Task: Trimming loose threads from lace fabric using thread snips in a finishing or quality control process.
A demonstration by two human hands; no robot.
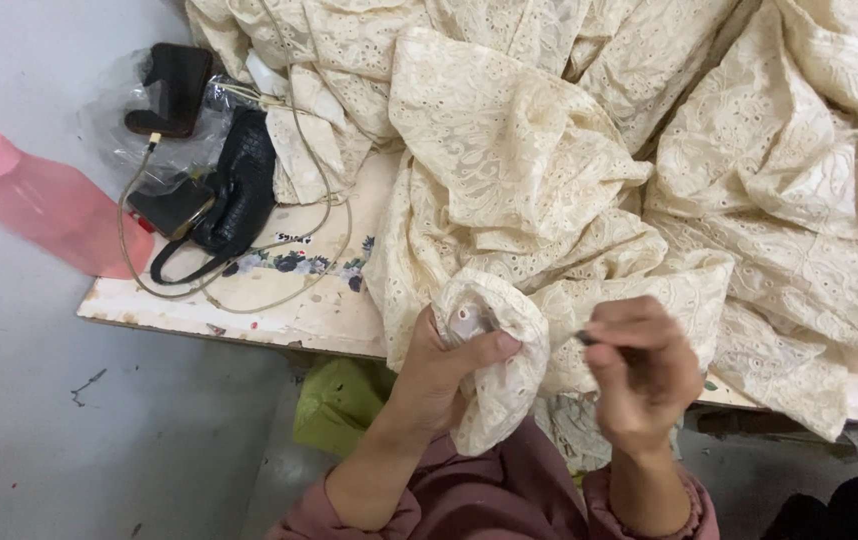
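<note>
Lace cloth (589,170) heaped over table (279,310); a fold is bunched in left hand (444,365), thumb pressing it. Right hand (644,370), just beside, pinches a small dark tool (586,338). Black bag (234,190), cable (134,250), pink bottle (44,200) lie well left.

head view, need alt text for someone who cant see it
Seen from above, a left hand grips a bunched fold of cream lace fabric while the right hand pinches a small dark tool beside it. The fabric covers a worn table that also holds a black handbag.
</note>
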